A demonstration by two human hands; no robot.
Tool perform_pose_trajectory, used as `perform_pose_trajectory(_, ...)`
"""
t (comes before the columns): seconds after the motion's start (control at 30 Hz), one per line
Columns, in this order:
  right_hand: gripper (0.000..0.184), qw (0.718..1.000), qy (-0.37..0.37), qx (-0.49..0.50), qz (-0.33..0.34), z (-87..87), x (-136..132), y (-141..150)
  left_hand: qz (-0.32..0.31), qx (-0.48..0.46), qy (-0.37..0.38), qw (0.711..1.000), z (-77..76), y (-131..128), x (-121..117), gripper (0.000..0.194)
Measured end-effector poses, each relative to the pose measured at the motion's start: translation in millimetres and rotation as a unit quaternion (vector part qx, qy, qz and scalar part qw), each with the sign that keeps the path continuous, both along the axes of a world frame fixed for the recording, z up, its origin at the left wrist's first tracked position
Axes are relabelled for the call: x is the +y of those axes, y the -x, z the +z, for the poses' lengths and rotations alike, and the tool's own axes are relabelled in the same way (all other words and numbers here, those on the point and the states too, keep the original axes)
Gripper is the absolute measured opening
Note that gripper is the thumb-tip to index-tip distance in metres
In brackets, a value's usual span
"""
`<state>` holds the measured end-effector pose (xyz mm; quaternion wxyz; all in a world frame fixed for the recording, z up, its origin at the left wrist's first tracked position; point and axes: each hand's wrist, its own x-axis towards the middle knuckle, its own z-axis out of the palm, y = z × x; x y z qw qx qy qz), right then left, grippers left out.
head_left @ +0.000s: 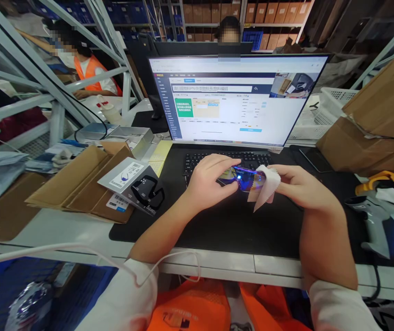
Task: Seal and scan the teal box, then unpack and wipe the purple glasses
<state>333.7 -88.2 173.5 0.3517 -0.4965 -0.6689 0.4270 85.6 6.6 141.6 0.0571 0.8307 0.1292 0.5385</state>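
My left hand (206, 183) is closed around one side of a pair of glasses (243, 177) with purple-tinted lenses, held just above the black desk mat (238, 220) in front of the keyboard (224, 160). My right hand (298, 186) pinches a small white cleaning cloth (264, 188) against the other lens. A grey glasses box (147, 191) with a white printed card (123, 174) lies to the left of my hands.
A monitor (234, 99) stands behind the keyboard. Open cardboard boxes (79, 181) lie at the left, stacked cartons (379, 119) at the right. A barcode scanner (373, 216) rests at the right edge. Two other people sit behind the metal shelving frame (55, 82).
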Motion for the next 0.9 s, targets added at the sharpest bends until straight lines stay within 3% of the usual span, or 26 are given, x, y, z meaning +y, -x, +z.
perform_pose_trajectory(0.37, 0.034, 1.0, -0.017, -0.014, -0.009, 1.9, -2, -3, -0.002, -0.005, 0.0, 1.0, 1.3, 1, -2, 0.035)
perform_pose_trajectory(0.5, 0.028, 0.999, -0.024, -0.03, -0.024, -0.9, 0, 11, 0.019, 0.022, -0.015, 0.999, -7.4, -10, -9, 0.032)
perform_pose_trajectory(0.63, 0.019, 0.988, -0.085, -0.103, -0.074, -2.6, 5, 24, 0.006, 0.043, -0.055, 0.998, -17.8, -23, -12, 0.03)
perform_pose_trajectory(0.8, 0.028, 0.999, 0.027, -0.043, -0.007, 2.5, 7, 2, -0.003, 0.012, 0.017, 1.0, -10.5, -12, -5, 0.031)
perform_pose_trajectory(0.9, 0.026, 0.999, 0.022, -0.027, -0.007, 3.5, 9, 0, 0.034, 0.012, 0.022, 0.999, -8.2, -12, -8, 0.032)
